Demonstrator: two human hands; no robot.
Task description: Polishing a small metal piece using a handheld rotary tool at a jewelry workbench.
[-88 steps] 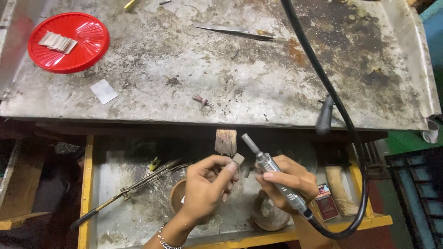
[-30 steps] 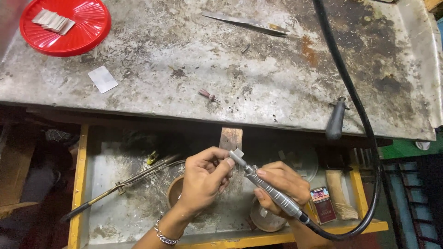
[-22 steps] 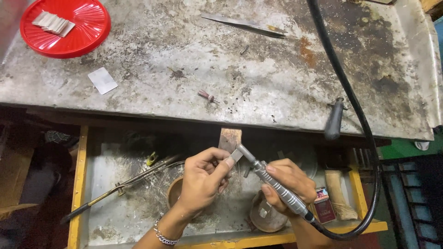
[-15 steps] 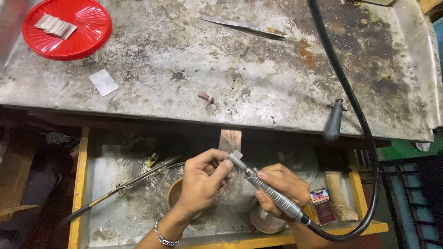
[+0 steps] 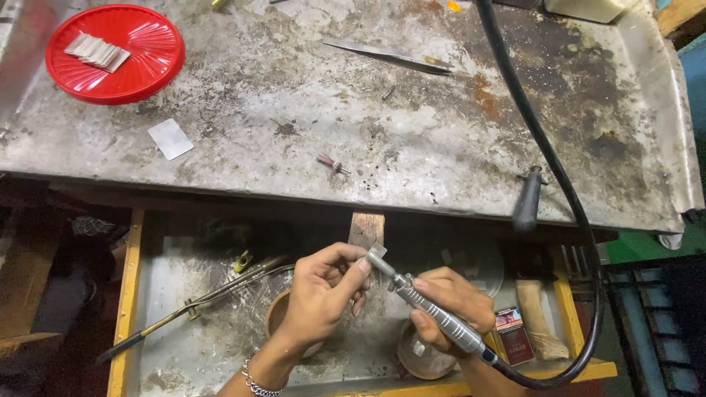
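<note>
Head view: left hand (image 5: pixel 323 290) pinching small metal plate (image 5: pixel 378 255) just below bench edge (image 5: pixel 294 197), right hand (image 5: pixel 452 305) gripping rotary tool (image 5: pixel 434 317) with tip touching plate, both over open drawer (image 5: pixel 126 294), 1 wooden peg (image 5: pixel 366 228) close behind, little room between hands and bench.

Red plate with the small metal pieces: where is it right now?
In the head view, the red plate sits at the far left corner of the metal benchtop, just beyond a loose silver square.
</note>
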